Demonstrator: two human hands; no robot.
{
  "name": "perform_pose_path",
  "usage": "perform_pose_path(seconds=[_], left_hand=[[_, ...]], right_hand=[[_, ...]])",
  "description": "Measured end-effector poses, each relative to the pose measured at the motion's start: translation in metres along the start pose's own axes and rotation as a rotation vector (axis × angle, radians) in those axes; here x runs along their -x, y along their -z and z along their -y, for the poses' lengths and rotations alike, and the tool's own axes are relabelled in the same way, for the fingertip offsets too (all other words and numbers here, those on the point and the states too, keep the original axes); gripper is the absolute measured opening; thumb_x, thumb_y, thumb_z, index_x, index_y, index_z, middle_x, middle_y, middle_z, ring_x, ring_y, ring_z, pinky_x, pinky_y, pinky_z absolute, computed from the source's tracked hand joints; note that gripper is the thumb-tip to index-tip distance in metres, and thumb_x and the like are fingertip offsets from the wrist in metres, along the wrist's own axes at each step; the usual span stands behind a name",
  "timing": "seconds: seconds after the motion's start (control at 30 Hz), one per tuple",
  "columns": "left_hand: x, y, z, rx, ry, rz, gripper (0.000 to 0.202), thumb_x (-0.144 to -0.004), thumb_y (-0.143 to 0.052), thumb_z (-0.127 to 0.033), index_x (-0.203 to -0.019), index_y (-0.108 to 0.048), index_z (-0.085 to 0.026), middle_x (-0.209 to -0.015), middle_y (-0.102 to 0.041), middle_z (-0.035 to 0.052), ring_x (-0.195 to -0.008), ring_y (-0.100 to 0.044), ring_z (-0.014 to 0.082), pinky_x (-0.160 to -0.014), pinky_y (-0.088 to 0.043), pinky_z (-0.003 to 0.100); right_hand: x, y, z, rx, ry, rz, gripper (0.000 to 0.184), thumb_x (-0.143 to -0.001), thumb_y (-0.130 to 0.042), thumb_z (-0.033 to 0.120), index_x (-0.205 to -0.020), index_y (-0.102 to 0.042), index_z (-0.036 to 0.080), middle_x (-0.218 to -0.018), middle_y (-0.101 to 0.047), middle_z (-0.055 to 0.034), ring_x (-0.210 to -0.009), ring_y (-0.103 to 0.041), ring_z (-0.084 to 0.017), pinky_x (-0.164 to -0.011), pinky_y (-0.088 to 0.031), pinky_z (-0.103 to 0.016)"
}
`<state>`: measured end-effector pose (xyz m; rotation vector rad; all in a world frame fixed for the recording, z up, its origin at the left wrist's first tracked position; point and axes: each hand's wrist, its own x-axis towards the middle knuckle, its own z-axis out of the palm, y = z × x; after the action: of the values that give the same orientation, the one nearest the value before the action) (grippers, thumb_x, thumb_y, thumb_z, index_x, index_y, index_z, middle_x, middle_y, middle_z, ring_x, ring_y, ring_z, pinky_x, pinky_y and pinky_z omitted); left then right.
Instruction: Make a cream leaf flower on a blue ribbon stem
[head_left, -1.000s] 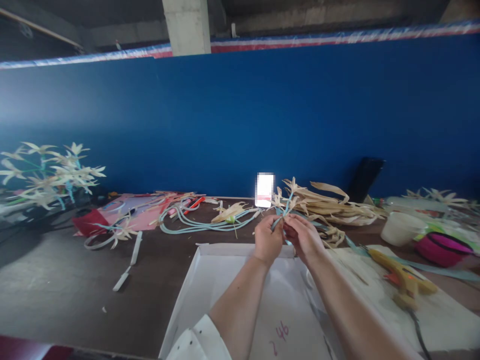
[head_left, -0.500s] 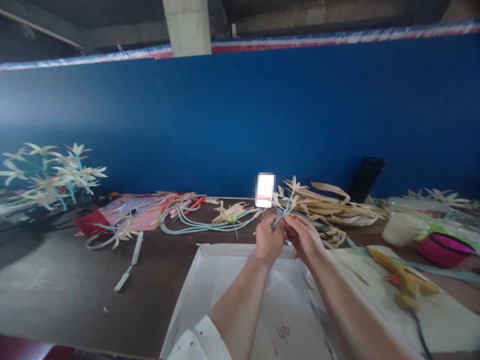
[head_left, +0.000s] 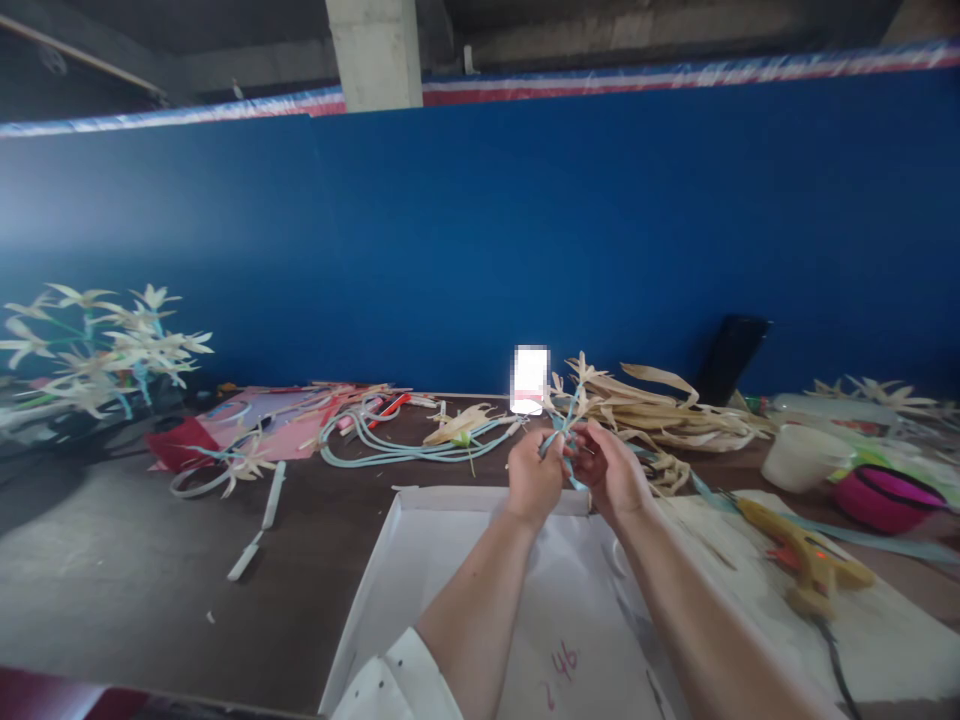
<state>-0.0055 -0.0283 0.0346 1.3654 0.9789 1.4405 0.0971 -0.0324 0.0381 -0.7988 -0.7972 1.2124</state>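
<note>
My left hand (head_left: 535, 478) is closed in a pinch around the light-blue stem of a small husk flower spray (head_left: 581, 375) with pale, pointed petals. The spray stands upright above the hand, beyond the far edge of a white box lid. Close on the right, my right hand (head_left: 616, 475) has its fingers curled but parted, and they seem to hold nothing. A piece of light-blue tape (head_left: 575, 474) hangs from the stem between the two hands. Part of the stem is hidden behind my left fingers.
Below my forearms lies the white box lid (head_left: 442, 590). A yellow glue gun (head_left: 806, 555) rests on white paper at right, near a white cup (head_left: 806, 458). Dried husks (head_left: 667, 415) and coiled blue stems (head_left: 405, 458) lie behind; finished flowers (head_left: 135, 345) stand far left.
My right fingers have loosened from the stem and moved slightly right, opening a gap between the hands. The flower spray has shifted a little left. My left hand keeps its pinch.
</note>
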Motion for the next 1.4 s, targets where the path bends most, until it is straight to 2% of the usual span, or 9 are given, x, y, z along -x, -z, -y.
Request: perform_pose_path(seconds=[0.17,0.43,0.63,0.8,1.0,1.17,1.4], left_hand=[[-0.0007,0.0007,0.0005,0.016,0.015,0.006,0.027,-0.08,-0.049,-0.039,-0.079,-0.06,-0.014,-0.058,-0.055,-0.0009,-0.041,-0.043,0.0062,-0.039,-0.035,0.017],[-0.0009,0.0012,0.0027,0.024,-0.008,0.017,0.027,-0.08,-0.049,-0.039,-0.074,-0.058,-0.015,-0.049,-0.049,-0.0032,-0.039,-0.042,0.0066,-0.039,-0.035,0.017],[-0.0011,0.0023,0.0022,-0.014,-0.04,-0.005,0.024,-0.08,-0.05,-0.037,-0.081,-0.06,-0.015,-0.047,-0.047,-0.0039,-0.041,-0.043,0.008,-0.042,-0.038,0.018],[-0.0017,0.002,0.002,-0.004,-0.011,-0.005,0.027,-0.08,-0.05,-0.04,-0.079,-0.06,-0.015,-0.048,-0.049,-0.0035,-0.04,-0.043,0.0077,-0.042,-0.037,0.018],[-0.0018,0.0024,0.0003,0.049,0.001,0.015,0.027,-0.079,-0.051,-0.041,-0.076,-0.059,-0.015,-0.046,-0.049,-0.0035,-0.04,-0.044,0.0079,-0.042,-0.037,0.018],[-0.0025,0.0043,0.0006,0.051,0.003,0.036,0.03,-0.078,-0.053,-0.043,-0.076,-0.06,-0.014,-0.047,-0.05,-0.0031,-0.04,-0.043,0.0076,-0.041,-0.035,0.018],[-0.0036,0.0043,0.0011,0.046,0.009,0.035,0.031,-0.077,-0.053,-0.045,-0.077,-0.061,-0.015,-0.049,-0.052,-0.0026,-0.04,-0.044,0.0081,-0.039,-0.035,0.018]], right_hand=[[0.0002,0.0003,0.0005,0.005,0.015,-0.007,0.029,-0.068,-0.068,0.046,-0.082,-0.067,0.02,-0.065,-0.056,0.0022,-0.048,-0.049,-0.007,-0.04,-0.037,-0.019],[0.0017,-0.0007,-0.0009,0.103,-0.021,0.033,0.027,-0.064,-0.073,0.04,-0.078,-0.063,0.02,-0.062,-0.06,0.0016,-0.049,-0.051,-0.01,-0.043,-0.038,-0.021],[0.0038,-0.0016,-0.0006,0.099,-0.064,0.071,0.027,-0.063,-0.075,0.033,-0.083,-0.062,0.019,-0.067,-0.063,0.0008,-0.052,-0.054,-0.011,-0.048,-0.043,-0.021],[0.0036,-0.0012,0.0011,0.093,-0.041,0.041,0.028,-0.061,-0.074,0.031,-0.085,-0.065,0.02,-0.067,-0.065,0.0,-0.055,-0.057,-0.014,-0.048,-0.042,-0.023],[0.0017,0.0004,0.0016,0.138,-0.059,-0.011,0.032,-0.057,-0.078,0.031,-0.085,-0.069,0.019,-0.055,-0.06,0.0016,-0.052,-0.054,-0.012,-0.047,-0.041,-0.022],[-0.0004,0.0037,0.0016,0.156,-0.067,0.002,0.035,-0.055,-0.079,0.033,-0.085,-0.07,0.019,-0.064,-0.065,-0.0006,-0.052,-0.056,-0.011,-0.049,-0.043,-0.023],[-0.0018,0.0049,0.0026,0.186,-0.084,0.001,0.037,-0.055,-0.08,0.036,-0.087,-0.071,0.02,-0.064,-0.065,-0.0003,-0.055,-0.058,-0.013,-0.051,-0.044,-0.024]])
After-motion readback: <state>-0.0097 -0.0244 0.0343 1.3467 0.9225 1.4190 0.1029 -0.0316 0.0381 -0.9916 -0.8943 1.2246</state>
